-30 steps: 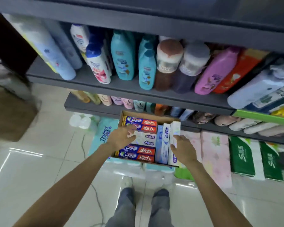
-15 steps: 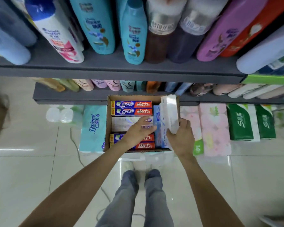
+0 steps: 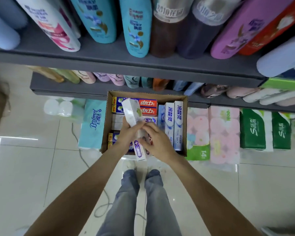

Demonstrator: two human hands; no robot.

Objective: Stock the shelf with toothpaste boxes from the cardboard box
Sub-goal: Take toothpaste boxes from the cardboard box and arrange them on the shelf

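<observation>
Both hands hold a white toothpaste box [image 3: 132, 116] above the cardboard box [image 3: 105, 120], frame centre.
Left hand [image 3: 128, 133] grips it; right hand [image 3: 157, 142] pinches beside.

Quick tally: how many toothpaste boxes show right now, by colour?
Red-and-blue boxes lying in the cardboard box: 4
White-and-blue boxes on edge at its right: 3
Plain white boxes lying mid-carton, partly hidden: 2
Held white box, in left hand and right hand: 1
Total: 10

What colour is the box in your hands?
Mostly white with purple markings, on the toothpaste box, seen in the head view.
</observation>
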